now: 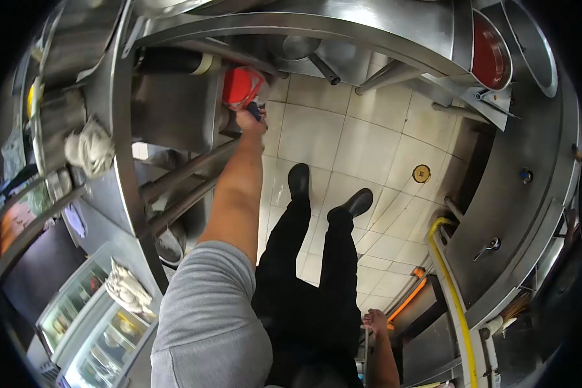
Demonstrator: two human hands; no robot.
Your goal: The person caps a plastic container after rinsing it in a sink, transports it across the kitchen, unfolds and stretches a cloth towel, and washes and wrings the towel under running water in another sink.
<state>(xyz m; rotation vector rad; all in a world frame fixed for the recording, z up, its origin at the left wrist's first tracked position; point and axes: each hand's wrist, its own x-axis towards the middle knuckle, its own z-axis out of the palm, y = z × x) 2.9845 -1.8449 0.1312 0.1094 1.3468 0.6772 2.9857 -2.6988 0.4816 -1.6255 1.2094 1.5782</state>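
Note:
My left arm stretches forward to the lower shelf of a steel counter. The fingers of my left hand (252,120) are closed around the dark part of a red object (242,86) with a pale, partly see-through side; its exact kind is unclear. It is beside the end of a steel box-like unit (174,110) under the counter. Down at my right side, my right hand (375,320) has its fingers curled, close to a thin metal bar (366,343). Whether it grips that bar or anything else is hidden.
A pan (294,48) with a dark handle lies under the front counter. A steel counter (504,213) with knobs and a yellow hose (456,297) runs along the right. Cloths (90,147) hang at left above glass-lidded containers (110,343). A drain (421,173) sits in the tiled floor.

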